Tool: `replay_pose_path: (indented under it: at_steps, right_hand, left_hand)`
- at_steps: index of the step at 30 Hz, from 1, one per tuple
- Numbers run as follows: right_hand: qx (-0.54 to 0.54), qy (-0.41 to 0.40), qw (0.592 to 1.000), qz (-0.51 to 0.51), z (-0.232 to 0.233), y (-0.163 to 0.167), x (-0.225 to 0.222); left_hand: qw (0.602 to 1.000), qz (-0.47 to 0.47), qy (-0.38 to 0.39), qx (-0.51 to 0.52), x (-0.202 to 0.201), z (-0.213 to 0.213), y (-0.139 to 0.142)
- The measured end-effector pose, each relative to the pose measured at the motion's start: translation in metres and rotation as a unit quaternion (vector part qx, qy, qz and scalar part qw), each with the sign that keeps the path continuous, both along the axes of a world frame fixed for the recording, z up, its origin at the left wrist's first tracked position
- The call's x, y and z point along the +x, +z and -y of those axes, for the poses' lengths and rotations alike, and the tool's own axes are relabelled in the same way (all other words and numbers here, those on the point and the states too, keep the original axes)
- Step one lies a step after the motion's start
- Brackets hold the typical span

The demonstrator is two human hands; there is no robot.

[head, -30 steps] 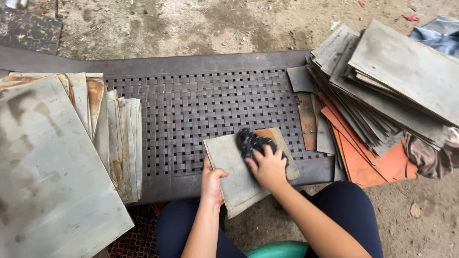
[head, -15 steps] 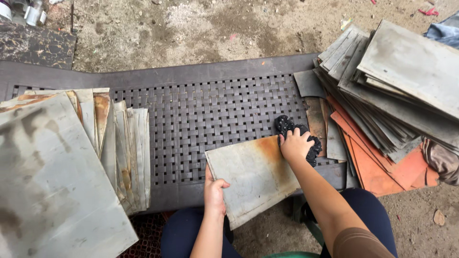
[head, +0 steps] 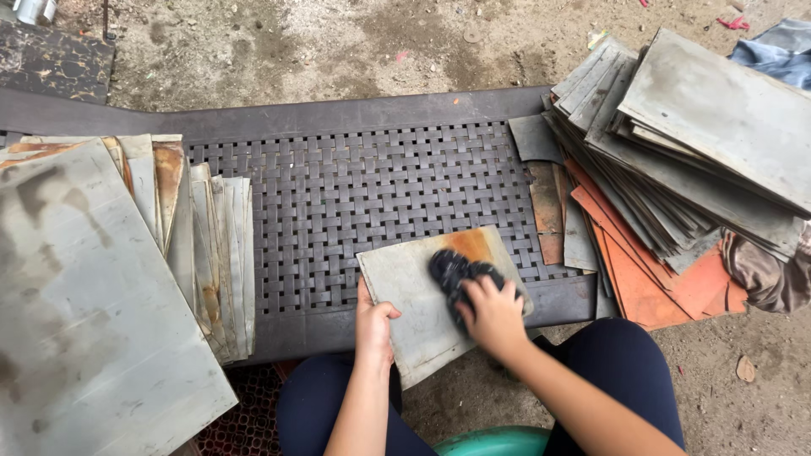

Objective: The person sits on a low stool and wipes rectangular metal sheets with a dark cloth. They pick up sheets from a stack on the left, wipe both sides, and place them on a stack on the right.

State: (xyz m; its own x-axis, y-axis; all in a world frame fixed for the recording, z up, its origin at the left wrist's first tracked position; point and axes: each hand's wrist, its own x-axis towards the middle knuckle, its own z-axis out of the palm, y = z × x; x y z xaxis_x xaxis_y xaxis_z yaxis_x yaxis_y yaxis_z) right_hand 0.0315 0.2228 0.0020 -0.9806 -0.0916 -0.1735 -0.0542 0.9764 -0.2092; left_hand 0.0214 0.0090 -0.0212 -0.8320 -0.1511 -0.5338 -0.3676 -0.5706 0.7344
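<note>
Sheet metal plate (head: 414, 295) looks thin, stiff, sharp-edged; left hand (head: 374, 325) pins its near edge, right hand (head: 492, 314) clamps a black scrubbing pad (head: 452, 268).

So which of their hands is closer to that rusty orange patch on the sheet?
Right. The right hand presses a black pad just below the rust patch; the left hand grips the metal sheet's opposite edge.
</note>
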Motion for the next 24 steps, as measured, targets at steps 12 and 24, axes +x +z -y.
replay_pose_path:
  at_steps: [12, 24]
  right_hand:
    - [0.099, -0.148, 0.984, 0.007, -0.04, -0.053, -0.171]
    - [0.05, 0.254, 0.965, -0.032, 0.062, 0.03, -0.094]
  left_hand:
    - [0.999, 0.02, 0.046, 0.022, -0.01, -0.012, -0.022]
    - [0.998, -0.02, 0.039, 0.049, -0.019, -0.005, -0.041]
